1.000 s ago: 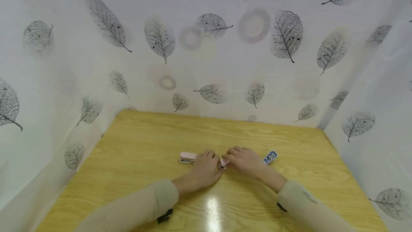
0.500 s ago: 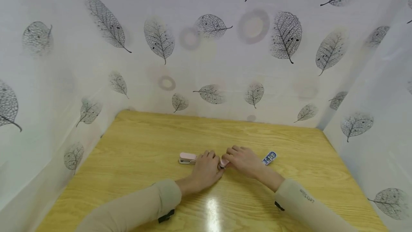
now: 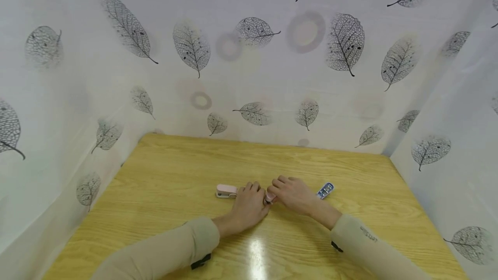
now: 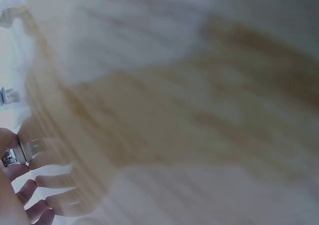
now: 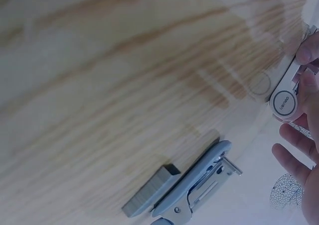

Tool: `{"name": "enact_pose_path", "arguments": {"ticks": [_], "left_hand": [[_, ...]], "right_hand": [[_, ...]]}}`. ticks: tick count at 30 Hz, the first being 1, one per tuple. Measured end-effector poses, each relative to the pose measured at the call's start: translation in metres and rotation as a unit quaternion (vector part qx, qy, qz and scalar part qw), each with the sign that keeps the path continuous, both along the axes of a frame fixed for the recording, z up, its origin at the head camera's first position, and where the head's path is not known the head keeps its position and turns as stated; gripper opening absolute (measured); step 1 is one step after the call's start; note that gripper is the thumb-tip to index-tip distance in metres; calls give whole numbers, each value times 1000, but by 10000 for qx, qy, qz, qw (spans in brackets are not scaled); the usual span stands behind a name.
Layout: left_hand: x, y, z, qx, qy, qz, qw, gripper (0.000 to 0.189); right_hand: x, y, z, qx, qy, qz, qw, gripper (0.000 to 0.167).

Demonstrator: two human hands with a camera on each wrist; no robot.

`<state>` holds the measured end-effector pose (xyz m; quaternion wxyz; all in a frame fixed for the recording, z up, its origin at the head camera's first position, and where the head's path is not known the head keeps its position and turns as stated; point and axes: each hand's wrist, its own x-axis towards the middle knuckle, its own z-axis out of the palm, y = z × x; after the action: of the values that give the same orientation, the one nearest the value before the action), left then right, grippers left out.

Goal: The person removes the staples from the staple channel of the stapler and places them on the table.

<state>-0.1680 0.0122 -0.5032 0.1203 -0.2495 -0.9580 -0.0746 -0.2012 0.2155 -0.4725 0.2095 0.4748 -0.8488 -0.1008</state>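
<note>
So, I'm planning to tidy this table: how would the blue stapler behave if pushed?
The blue stapler is probably stiff, given its hard-looking casing. It would likely slide or pivot rather than roll, being long and narrow. The metal piece jutting near one end might catch on something.

Place: I see a small enclosed nook; home or office, I can't tell which.
Leaf-print covering point(image 3: 249, 68): pale, with dark skeleton leaves, it surrounds my head view across the top and down both sides.
Counter point(image 3: 186, 163): yellowish wood grain, spread across the lower middle of that view.
Desk goods: a blue-grey stapler point(image 5: 192, 185), bottom centre of my right wrist view, lends an office touch.
</note>
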Motion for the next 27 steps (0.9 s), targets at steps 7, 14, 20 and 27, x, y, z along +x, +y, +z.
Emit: {"name": "enact_pose_path", "arguments": {"ticks": [7,14,20,27], "left_hand": [[3,1,3,-66,9,-22,10000,33],[1,2,1,-51,-39,39,10000,34],[2,3,1,4,-92,117,9999,33],[3,3,2,-32,-255,183,9995,37]], "right_hand": [[-2,1,-3,64,175,105,9998,28],[-3,1,-5,171,263,55,9995,28],[-4,2,-6,107,130,49,9998,26],[-6,9,-4,-615,-349,-83,9975,23]]}}
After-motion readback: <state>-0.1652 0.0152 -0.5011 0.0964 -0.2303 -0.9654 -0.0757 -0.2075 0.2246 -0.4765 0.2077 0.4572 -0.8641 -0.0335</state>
